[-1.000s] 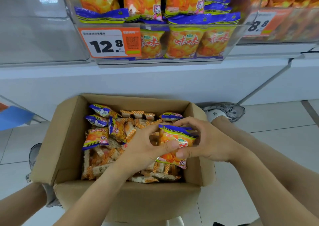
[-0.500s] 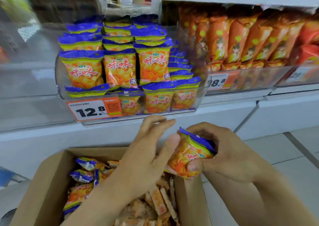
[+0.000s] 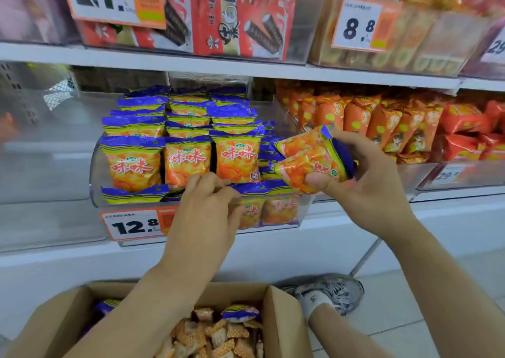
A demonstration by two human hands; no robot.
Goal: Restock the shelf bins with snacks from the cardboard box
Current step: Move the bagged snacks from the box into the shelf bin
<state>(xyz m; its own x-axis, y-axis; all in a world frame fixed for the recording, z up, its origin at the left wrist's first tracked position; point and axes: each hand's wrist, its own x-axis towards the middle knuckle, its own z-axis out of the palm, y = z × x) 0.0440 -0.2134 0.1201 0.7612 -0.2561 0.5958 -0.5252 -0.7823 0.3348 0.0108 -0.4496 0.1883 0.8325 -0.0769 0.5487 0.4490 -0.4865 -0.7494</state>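
You have lifted the snack packets [image 3: 308, 163] from the cardboard box [image 3: 284, 319] to the clear bin's [image 3: 303, 212] right edge; right hand [image 3: 366, 182] grips them, left hand [image 3: 202, 215] loosely curled, holding nothing.

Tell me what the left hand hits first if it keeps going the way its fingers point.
Most likely the packets lying along the bin's front edge; the left hand points up and slightly right at them. Depth is unclear, so it may already touch them.

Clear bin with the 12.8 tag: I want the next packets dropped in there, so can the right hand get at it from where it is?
Probably yes. The right hand grips snack packets just beside the clear bin, whose top is open; only the left hand hangs at its front.
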